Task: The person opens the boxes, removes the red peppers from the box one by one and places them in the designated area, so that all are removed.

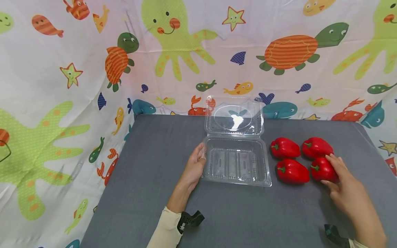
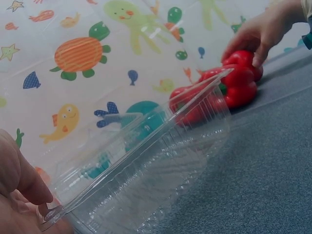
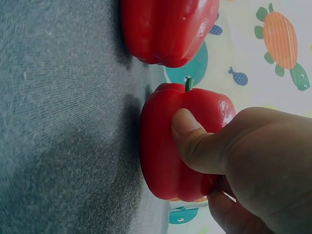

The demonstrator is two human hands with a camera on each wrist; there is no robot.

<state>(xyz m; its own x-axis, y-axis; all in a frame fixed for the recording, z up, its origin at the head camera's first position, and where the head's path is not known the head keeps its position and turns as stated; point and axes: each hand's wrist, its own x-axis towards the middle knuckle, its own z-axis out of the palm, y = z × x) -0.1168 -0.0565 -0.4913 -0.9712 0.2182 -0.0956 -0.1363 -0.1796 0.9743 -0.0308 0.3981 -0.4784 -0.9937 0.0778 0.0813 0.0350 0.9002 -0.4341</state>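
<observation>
A clear plastic clamshell container (image 1: 236,183) stands on the grey cloth with its lid (image 1: 217,129) raised at the back. My left hand (image 1: 193,167) pinches the container's left rim between thumb and fingers, also seen at the corner in the left wrist view. Right of the container, red bell peppers with green stems lie in two rows. My right hand (image 1: 348,186) grips the front right bell pepper (image 3: 165,141), thumb on its near side and fingers around the far side. Beside it are a front left pepper (image 1: 293,171), a back left pepper (image 1: 284,148) and a back right pepper (image 1: 317,147).
A grey cloth (image 1: 149,193) covers the table. Behind it and along the left hangs a white curtain (image 1: 186,88) printed with sea animals; the raised lid overlaps it in the head view. Each wrist wears a black camera mount (image 1: 190,220).
</observation>
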